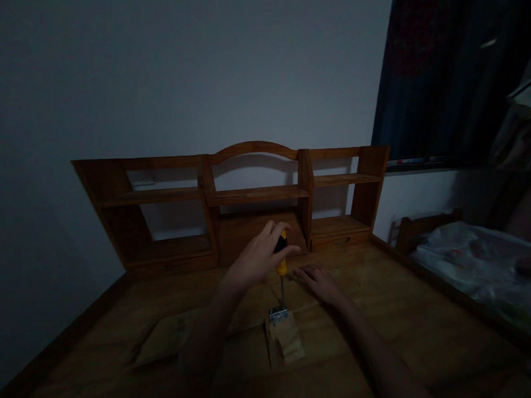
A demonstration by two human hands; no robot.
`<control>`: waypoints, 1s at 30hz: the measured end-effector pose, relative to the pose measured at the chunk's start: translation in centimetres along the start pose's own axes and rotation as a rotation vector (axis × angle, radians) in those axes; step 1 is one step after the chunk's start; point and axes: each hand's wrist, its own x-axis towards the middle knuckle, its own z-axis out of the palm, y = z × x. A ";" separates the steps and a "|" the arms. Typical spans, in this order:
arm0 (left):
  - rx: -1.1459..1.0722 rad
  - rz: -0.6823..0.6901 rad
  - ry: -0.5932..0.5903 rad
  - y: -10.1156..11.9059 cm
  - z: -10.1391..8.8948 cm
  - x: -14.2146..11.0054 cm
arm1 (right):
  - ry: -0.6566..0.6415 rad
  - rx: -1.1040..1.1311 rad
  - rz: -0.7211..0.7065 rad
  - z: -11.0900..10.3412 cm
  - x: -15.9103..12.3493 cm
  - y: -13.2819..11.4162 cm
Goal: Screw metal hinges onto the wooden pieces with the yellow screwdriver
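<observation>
Shows from far left a plain pale wall [47,144], running behind a wooden shelf unit [256,194] with an arched rail at its centre. Mounted on the wall, visible through the unit's upper left opening: a small socket plate [142,180]. Lying in dim light on the wooden bench [384,287], left of centre and partly behind the left forearm: a flat tan piece [163,338], too dark to name its material.

Reaches in with the left hand [261,249], palm down, and wraps fingers and thumb around the black-and-yellow handle of a screwdriver [281,268]. Holds the tool nearly upright, shaft pointing down to a metal hinge [278,314] at the far end of a small notched wood block [293,340], flat on the bench near the middle. Too small to tell: the exact contact between tip and screw.

Rests the right hand [318,283] low over the bench, just right of the screwdriver, fingers loosely extended and slightly parted, pointing left toward the shaft.

Shows farther right, behind that hand, a shallow drawer [341,241] under the shelf unit. Beyond, at far right: a dark blue curtain [403,117] with a round red motif, and below, crumpled clear plastic [479,266] beside a low wooden frame [429,224].
</observation>
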 end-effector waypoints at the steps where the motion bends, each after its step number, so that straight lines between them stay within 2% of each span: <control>1: 0.019 -0.013 0.008 0.1 0.0 0.0 | 0.002 -0.003 0.001 0.0 0.0 0.0; 7: -0.102 0.072 -0.076 -0.3 -0.2 0.0 | 0.003 -0.012 0.002 0.0 -0.1 0.0; 13: 0.022 -0.029 0.022 -0.2 0.1 -0.1 | 0.009 -0.018 0.007 -0.2 -0.2 -0.3; 19: -0.146 0.061 -0.072 -0.5 -0.3 0.0 | 0.005 -0.018 -0.002 -0.2 -0.1 -0.4; 25: -0.018 -0.023 0.022 -0.3 -0.2 0.0 | 0.008 -0.024 0.008 -0.1 -0.2 -0.4; 30: -0.202 0.026 -0.131 -0.3 -0.7 0.0 | 0.002 -0.016 -0.006 -0.2 -0.2 -0.5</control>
